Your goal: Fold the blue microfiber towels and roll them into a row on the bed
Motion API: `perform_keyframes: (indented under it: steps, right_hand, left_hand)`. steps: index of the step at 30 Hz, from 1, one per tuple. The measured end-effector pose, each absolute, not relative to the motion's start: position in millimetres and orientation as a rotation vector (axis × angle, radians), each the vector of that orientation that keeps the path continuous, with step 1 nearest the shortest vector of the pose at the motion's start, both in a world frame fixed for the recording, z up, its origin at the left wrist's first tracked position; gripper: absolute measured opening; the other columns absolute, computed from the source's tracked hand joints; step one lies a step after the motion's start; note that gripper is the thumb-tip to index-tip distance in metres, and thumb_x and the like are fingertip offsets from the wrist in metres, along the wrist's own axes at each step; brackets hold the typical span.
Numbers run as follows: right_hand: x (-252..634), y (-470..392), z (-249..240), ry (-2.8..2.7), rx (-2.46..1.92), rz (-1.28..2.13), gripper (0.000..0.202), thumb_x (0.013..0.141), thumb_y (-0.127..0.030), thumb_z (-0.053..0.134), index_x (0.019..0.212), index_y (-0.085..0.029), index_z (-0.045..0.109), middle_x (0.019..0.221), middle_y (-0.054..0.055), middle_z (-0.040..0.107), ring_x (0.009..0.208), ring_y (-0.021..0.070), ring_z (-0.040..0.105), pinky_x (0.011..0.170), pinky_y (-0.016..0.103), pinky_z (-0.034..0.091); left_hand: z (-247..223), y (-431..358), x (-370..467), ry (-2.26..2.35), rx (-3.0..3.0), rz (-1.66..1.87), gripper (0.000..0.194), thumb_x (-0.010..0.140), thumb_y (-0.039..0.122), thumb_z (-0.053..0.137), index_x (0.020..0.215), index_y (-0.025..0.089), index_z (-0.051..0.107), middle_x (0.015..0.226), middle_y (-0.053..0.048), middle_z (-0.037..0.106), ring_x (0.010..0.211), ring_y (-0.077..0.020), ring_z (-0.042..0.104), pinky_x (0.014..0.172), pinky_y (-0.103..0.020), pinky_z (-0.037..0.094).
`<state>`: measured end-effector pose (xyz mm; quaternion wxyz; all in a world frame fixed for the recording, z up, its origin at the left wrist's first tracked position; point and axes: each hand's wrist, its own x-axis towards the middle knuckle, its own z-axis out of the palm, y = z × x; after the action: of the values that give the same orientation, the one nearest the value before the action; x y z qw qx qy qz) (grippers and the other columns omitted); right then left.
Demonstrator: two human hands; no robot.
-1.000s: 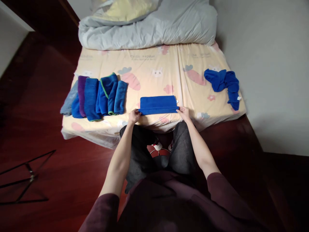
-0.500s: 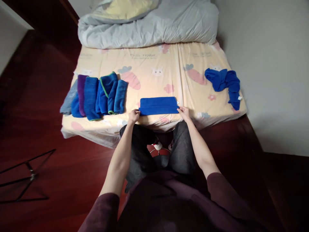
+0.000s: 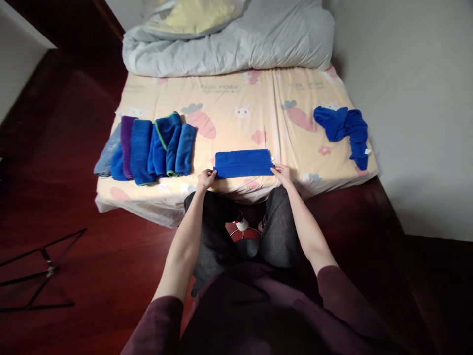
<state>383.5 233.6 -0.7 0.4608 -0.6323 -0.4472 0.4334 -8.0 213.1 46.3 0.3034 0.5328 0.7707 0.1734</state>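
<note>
A blue cloth [image 3: 244, 162] lies folded into a long flat strip near the front edge of the bed, with a small white tag at its right end. My left hand [image 3: 207, 178] pinches its near left corner. At the right end, my right hand [image 3: 282, 174] pinches the cloth's edge between thumb and fingers. Several rolled or folded cloths in blue, purple and grey-blue [image 3: 141, 150] lie side by side on the left of the bed. Crumpled blue cloths [image 3: 343, 125] with a white tag rest on the right.
The bed [image 3: 236, 133] has a pale patterned sheet. A grey-white quilt [image 3: 236, 49] is bunched across its far side, with something yellow on top. A black metal stand [image 3: 50, 270] is on the red floor at lower left. A wall rises at right.
The view has shifted slightly. Both hands remain at the ends of the folded blue cloth, whose near flap lies a little flatter.
</note>
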Motion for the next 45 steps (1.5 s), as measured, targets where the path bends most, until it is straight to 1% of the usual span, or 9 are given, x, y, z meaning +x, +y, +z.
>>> perform_keyframes:
  steps: [9, 17, 24, 28, 31, 33, 36, 40, 45]
  right_hand:
    - [382.0, 233.4, -1.9, -1.067, -1.544, 1.06, 0.052, 0.063, -0.059, 0.091, 0.09, -0.018, 0.076, 0.096, 0.015, 0.081, 0.099, 0.0317, 0.078, 0.098, 0.049, 0.063]
    - [381.1, 235.4, -5.6, -1.042, -1.549, 1.037, 0.044, 0.066, -0.051, 0.091, 0.089, -0.017, 0.075, 0.097, 0.017, 0.081, 0.097, 0.0316, 0.078, 0.096, 0.049, 0.063]
    - [380.6, 234.3, -4.0, -1.049, -1.566, 1.043, 0.046, 0.065, -0.053, 0.091, 0.088, -0.018, 0.072, 0.09, 0.014, 0.08, 0.089, 0.0292, 0.078, 0.089, 0.045, 0.064]
    - [380.8, 234.3, -4.6, -1.062, -1.57, 1.053, 0.043, 0.065, -0.052, 0.09, 0.086, -0.02, 0.07, 0.085, 0.011, 0.078, 0.085, 0.0275, 0.077, 0.086, 0.043, 0.063]
    - [381.2, 235.5, -3.3, -1.085, -1.564, 1.036, 0.038, 0.065, -0.046, 0.09, 0.083, -0.02, 0.069, 0.08, 0.008, 0.075, 0.08, 0.0254, 0.075, 0.082, 0.041, 0.062]
    - [381.0, 236.4, -0.4, -1.106, -1.563, 0.996, 0.032, 0.065, -0.04, 0.089, 0.08, -0.02, 0.068, 0.075, 0.006, 0.072, 0.075, 0.0231, 0.072, 0.079, 0.039, 0.061]
    - [379.2, 236.4, 6.5, -1.158, -1.555, 0.917, 0.024, 0.069, -0.034, 0.086, 0.076, -0.021, 0.067, 0.072, 0.003, 0.068, 0.07, 0.0203, 0.067, 0.076, 0.037, 0.06]
    - [375.1, 231.6, 17.9, -1.28, -1.521, 0.838, 0.02, 0.076, -0.035, 0.082, 0.076, -0.021, 0.068, 0.08, 0.006, 0.07, 0.075, 0.0206, 0.066, 0.08, 0.037, 0.059]
    - [372.7, 223.4, 27.4, -1.498, -1.477, 0.749, 0.022, 0.082, -0.039, 0.08, 0.093, -0.021, 0.078, 0.103, 0.01, 0.076, 0.093, 0.0259, 0.07, 0.096, 0.043, 0.059]
  left_hand:
    - [42.6, 213.6, -8.6, 2.077, 1.349, 0.426, 0.031, 0.097, 0.037, 0.061, 0.11, 0.014, 0.077, 0.115, -0.018, 0.079, 0.119, -0.0314, 0.072, 0.106, -0.037, 0.05]
    - [37.5, 215.9, -9.9, 2.069, 1.342, 0.497, 0.023, 0.093, 0.033, 0.063, 0.102, 0.016, 0.075, 0.101, -0.015, 0.081, 0.113, -0.0302, 0.073, 0.103, -0.038, 0.051]
    - [36.0, 216.2, -10.1, 2.067, 1.339, 0.423, 0.021, 0.092, 0.03, 0.063, 0.102, 0.016, 0.075, 0.108, -0.016, 0.081, 0.116, -0.0303, 0.073, 0.105, -0.038, 0.051]
    - [39.3, 214.9, -9.0, 2.064, 1.343, 0.426, 0.018, 0.091, 0.03, 0.064, 0.097, 0.017, 0.074, 0.104, -0.015, 0.081, 0.115, -0.0299, 0.073, 0.102, -0.037, 0.051]
    - [42.0, 213.6, -7.7, 2.065, 1.389, 0.523, 0.015, 0.087, 0.027, 0.067, 0.097, 0.017, 0.071, 0.101, -0.013, 0.079, 0.106, -0.0275, 0.074, 0.099, -0.036, 0.052]
    - [44.3, 212.6, -6.1, 2.044, 1.476, 0.666, 0.018, 0.083, 0.023, 0.068, 0.1, 0.017, 0.069, 0.106, -0.013, 0.076, 0.099, -0.0245, 0.073, 0.097, -0.036, 0.055]
    - [49.0, 211.0, -2.0, 1.925, 1.631, 0.845, 0.017, 0.083, 0.018, 0.063, 0.099, 0.018, 0.069, 0.114, -0.013, 0.072, 0.102, -0.0231, 0.07, 0.095, -0.036, 0.058]
    - [55.4, 208.6, 3.9, 1.78, 1.74, 0.823, 0.019, 0.087, 0.018, 0.059, 0.1, 0.019, 0.072, 0.12, -0.012, 0.073, 0.115, -0.0243, 0.066, 0.103, -0.038, 0.056]
    - [56.3, 207.3, 6.1, 1.746, 1.774, 0.665, 0.027, 0.088, 0.022, 0.061, 0.111, 0.018, 0.076, 0.132, -0.013, 0.072, 0.128, -0.0263, 0.063, 0.12, -0.044, 0.045]
